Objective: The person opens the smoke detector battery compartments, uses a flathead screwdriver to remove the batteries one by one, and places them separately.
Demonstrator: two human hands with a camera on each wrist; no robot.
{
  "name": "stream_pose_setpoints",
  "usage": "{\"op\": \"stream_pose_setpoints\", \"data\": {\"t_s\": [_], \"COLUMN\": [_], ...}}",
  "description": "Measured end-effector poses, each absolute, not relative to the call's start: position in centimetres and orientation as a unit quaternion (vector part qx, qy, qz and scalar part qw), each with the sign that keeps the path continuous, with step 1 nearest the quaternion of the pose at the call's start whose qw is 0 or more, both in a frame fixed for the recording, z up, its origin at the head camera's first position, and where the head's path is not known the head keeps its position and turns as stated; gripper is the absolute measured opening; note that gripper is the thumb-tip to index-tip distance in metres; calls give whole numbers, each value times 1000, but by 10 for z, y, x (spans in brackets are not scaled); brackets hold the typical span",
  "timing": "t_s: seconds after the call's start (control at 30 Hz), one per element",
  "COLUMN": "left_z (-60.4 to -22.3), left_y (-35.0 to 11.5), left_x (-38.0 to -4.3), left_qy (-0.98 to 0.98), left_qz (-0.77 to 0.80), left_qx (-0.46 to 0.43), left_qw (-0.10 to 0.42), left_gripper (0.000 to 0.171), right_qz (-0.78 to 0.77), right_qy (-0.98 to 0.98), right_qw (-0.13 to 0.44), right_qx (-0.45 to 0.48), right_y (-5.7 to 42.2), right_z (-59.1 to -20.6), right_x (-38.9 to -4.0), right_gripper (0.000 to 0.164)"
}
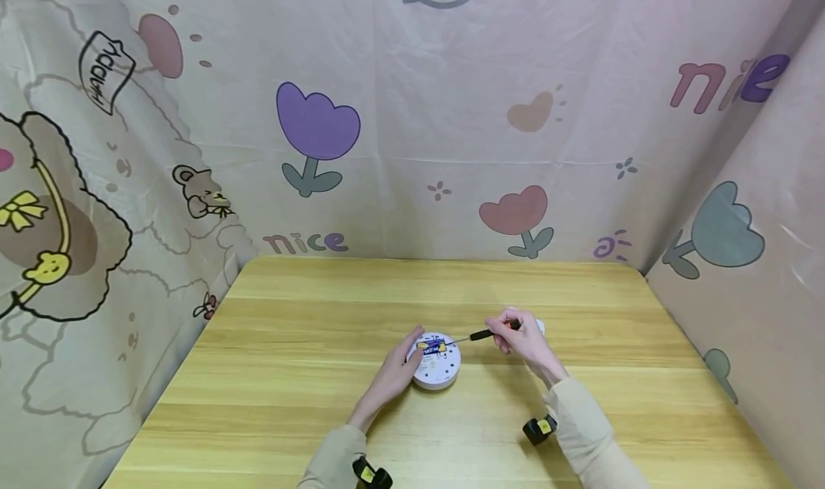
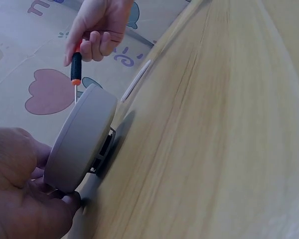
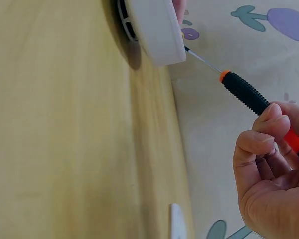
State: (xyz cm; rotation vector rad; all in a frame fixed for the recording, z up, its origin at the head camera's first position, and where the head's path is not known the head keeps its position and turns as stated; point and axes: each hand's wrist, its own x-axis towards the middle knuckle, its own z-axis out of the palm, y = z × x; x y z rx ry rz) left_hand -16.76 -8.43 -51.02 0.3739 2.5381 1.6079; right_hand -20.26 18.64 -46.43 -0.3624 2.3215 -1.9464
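A round white device (image 1: 441, 369) is raised slightly off the wooden table, its blue-and-yellow patterned face up in the head view. My left hand (image 1: 394, 373) grips it by the left edge, thumb on the face and fingers at the rim. A dark bracket-like part (image 2: 103, 152) sticks out underneath in the left wrist view. In my right hand (image 1: 520, 340) is a screwdriver (image 3: 245, 93) with a black and orange-red handle, pinched between thumb and fingers. Its thin shaft points left to the device's face; whether the tip sits in a screw cannot be made out.
On the table (image 1: 290, 389), partly behind the right hand, lies a flat white piece (image 2: 135, 81). A printed cloth (image 1: 412, 117) hangs along the back and both sides. Black cameras (image 1: 538, 429) are strapped at both wrists.
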Motion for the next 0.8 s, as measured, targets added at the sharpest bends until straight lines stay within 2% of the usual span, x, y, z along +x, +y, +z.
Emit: {"op": "stream_pose_setpoints", "data": {"t_s": [0.2,0.5,0.8], "left_z": [-510,-510,-510], "left_y": [-83,-82,-84], "left_x": [-167,-168,-168], "left_qy": [835,835,833], "left_qz": [534,531,532], "left_qx": [119,129,136], "left_qw": [61,69,67], "left_gripper": [50,50,50], "right_qz": [-673,-674,-667], "right_qy": [733,731,740], "right_qw": [46,26,37], "right_qx": [-88,-100,-82], "right_y": [188,190,196], "right_z": [-469,-470,-473], "right_x": [-200,-200,-199], "right_gripper": [27,36,31]}}
